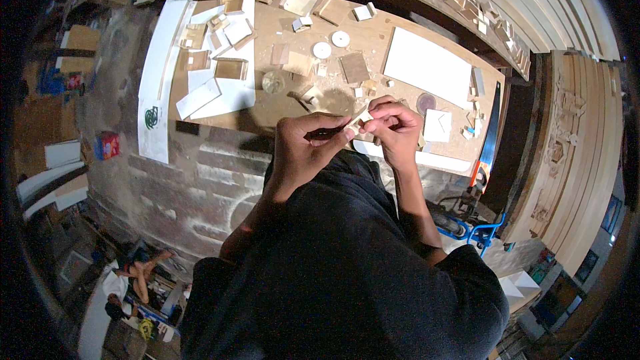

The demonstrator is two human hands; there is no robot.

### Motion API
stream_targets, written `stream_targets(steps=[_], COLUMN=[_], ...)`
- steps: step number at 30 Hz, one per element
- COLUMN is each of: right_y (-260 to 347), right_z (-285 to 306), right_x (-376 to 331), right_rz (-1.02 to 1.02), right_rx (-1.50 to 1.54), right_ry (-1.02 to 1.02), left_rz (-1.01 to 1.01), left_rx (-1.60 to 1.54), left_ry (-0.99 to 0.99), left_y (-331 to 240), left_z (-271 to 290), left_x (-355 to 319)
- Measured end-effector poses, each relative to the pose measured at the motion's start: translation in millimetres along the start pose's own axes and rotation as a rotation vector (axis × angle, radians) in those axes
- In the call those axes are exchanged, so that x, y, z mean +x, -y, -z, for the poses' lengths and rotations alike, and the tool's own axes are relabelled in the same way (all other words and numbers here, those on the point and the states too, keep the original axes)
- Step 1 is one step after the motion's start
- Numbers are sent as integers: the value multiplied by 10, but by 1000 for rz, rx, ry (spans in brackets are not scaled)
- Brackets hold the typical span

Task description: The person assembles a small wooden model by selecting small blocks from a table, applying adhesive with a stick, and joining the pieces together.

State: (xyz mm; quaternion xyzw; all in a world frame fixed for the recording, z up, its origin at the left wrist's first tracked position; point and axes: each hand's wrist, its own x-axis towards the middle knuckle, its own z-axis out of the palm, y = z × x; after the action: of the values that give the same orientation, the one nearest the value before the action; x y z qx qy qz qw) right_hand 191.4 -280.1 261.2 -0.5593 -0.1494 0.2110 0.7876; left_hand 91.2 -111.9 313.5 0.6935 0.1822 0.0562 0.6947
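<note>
Both of my hands meet over the near edge of the wooden worktable. Between their fingertips is a small pale wooden piece. My left hand pinches its left end between thumb and fingers. On the other end, the fingers of my right hand are closed as well. The fingers partly cover the piece, so its full shape is hidden. Just beyond my hands lie small wood scraps and a brown square of board. A clear round cup stands to the left of them.
White sheets and small open wooden boxes cover the table's left side. A large white panel lies at right, near a blue handsaw. Two white discs sit mid-table. Long planks line the far right. Another person is at lower left.
</note>
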Motion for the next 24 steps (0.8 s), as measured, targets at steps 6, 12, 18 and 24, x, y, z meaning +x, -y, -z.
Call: stream_targets(steps=[6, 12, 18, 24], right_y=[-25, 25, 46, 74], right_z=[11, -13, -8, -3], right_x=[-5, -10, -15, 20], right_rz=[-31, -57, -52, 27], right_rx=[-1, -44, -53, -65], right_ry=[-1, 11, 17, 81], left_rz=[-17, -59, -31, -79], left_rx=[5, 43, 56, 96], left_ry=[35, 6, 63, 102], left_y=[-43, 26, -62, 10], left_z=[59, 83, 119, 147], left_x=[35, 24, 33, 71])
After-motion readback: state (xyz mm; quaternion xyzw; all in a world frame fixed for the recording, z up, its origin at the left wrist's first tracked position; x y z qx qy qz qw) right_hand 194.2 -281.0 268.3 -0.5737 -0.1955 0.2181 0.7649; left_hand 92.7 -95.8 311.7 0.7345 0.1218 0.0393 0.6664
